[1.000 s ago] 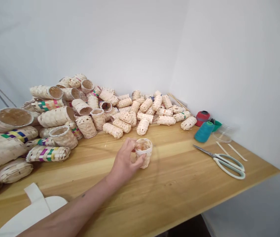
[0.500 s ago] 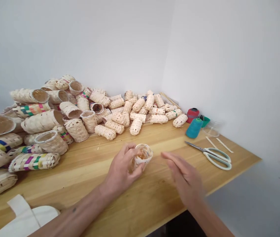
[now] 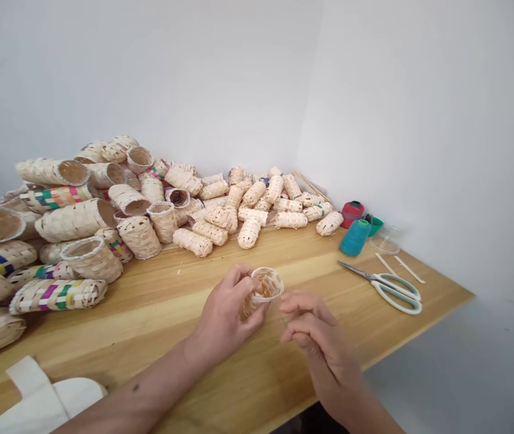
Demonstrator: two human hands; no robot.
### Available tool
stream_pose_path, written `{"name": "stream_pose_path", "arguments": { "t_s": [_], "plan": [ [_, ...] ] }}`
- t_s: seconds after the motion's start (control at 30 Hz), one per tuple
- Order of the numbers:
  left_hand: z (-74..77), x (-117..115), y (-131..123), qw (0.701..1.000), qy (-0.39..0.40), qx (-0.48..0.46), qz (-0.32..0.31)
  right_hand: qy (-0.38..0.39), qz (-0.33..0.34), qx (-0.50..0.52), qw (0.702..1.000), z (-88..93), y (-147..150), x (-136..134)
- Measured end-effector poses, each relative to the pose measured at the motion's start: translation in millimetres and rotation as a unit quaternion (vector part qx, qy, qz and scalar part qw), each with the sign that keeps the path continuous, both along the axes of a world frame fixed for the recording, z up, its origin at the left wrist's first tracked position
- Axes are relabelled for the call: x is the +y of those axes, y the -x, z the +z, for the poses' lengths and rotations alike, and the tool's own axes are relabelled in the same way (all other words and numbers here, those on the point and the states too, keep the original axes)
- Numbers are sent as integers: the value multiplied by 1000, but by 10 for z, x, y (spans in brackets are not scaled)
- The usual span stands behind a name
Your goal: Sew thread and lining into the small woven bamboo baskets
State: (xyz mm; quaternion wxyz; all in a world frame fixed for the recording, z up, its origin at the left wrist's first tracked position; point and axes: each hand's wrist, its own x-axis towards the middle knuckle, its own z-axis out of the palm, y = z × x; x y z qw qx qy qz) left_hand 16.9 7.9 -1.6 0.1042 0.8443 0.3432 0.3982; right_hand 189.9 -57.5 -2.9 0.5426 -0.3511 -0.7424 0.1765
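Observation:
My left hand [image 3: 230,307] is wrapped round a small woven basket [image 3: 269,284], its thumb on the near side and a finger reaching over the rim. The basket's open mouth tilts up and toward the right. Close to the right of that rim is my right hand [image 3: 314,334], blurred a little, with thumb and fingertips drawn together. What lies in its pinch is too fine to make out; a faint thin line shows near the fingertips.
Woven baskets [image 3: 78,220] are heaped along the left and back. On the right lie scissors [image 3: 395,286], pale strips [image 3: 408,268], a blue thread cone [image 3: 355,237], a red cone [image 3: 353,214] and a clear dish [image 3: 386,239]. White material [image 3: 42,395] lies front left.
My right hand has come left and slightly down, nearer the basket's rim, its fingers now more curled. My left hand keeps its hold on the basket.

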Motion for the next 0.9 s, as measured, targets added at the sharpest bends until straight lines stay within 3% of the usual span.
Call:
{"name": "stream_pose_path", "arguments": {
  "t_s": [0.1, 0.2, 0.3, 0.43, 0.63, 0.8, 0.9],
  "plan": [
    [5, -29, -4, 1000, 3, -6, -20, 40, 83, 56, 994, -58, 60, 14],
    [9, -46, -22, 1000, 6, -9, -27, 131, 93, 156, 975, -182, 104, 32],
    [10, -49, -47, 999, 13, -7, -34, 218, 84, 273, 933, -241, 123, 57],
    [10, -55, -67, 999, 24, -7, -46, 290, 132, 386, 866, -153, 114, 100],
    [10, -56, -56, 998, 28, -7, -55, 347, 183, 441, 807, -36, 53, 130],
    [26, 32, -2, 999, 43, -20, 3, 380, 231, 446, 777, -144, 48, 96],
    [28, 57, 25, 999, 42, -11, -10, 378, 220, 455, 775, -194, 58, 91]
  ]
}}
